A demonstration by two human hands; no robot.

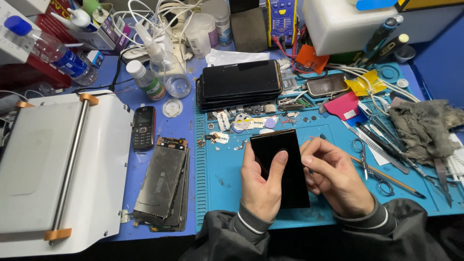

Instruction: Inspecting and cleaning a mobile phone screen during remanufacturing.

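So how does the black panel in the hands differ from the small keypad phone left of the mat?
The black panel is larger, featureless and glossy, held by the left hand over the blue mat. The keypad phone is smaller, shows buttons and lies untouched off the mat. Both are dark and rectangular.

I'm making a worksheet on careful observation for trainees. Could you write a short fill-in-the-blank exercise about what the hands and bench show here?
1. The left hand holds a flat panel whose colour is ____.
2. The right hand touches the panel's ____ edge.
3. The hands work over a mat whose colour is ____.
4. The small keypad phone lies to the ____ of the mat.

Missing words: black; right; blue; left
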